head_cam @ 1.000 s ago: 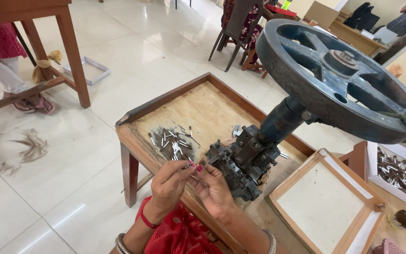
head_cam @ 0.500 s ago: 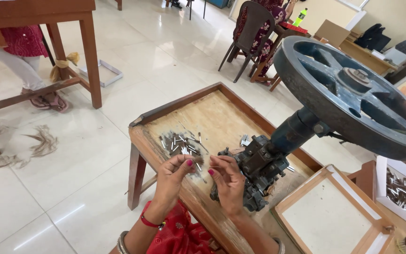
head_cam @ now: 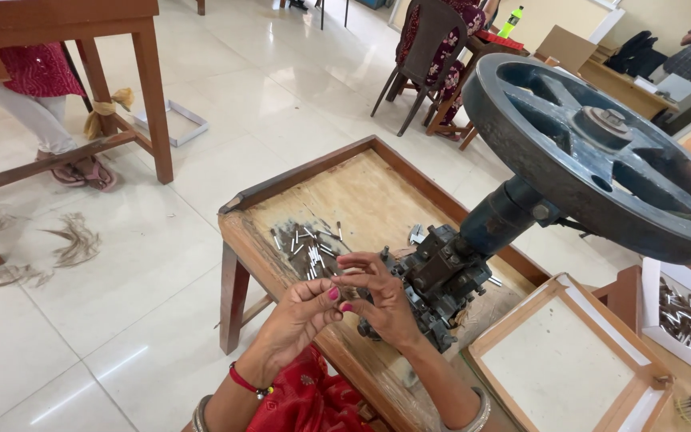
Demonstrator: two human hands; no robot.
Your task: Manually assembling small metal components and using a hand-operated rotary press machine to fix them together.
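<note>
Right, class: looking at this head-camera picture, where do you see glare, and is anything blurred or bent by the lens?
Head view: bright daylight glares off the glossy tiled floor; both hands and the small metal pieces are sharp; the big flywheel looks stretched towards the right edge by the wide lens; shadows are soft.

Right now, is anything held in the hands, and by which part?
Cannot be told: the fingertips of the left hand and right hand meet, hiding anything between them.

A brown cardboard box (head_cam: pixel 563 46) and green bottle (head_cam: pixel 508 22) stand far back, near the chairs.
</note>
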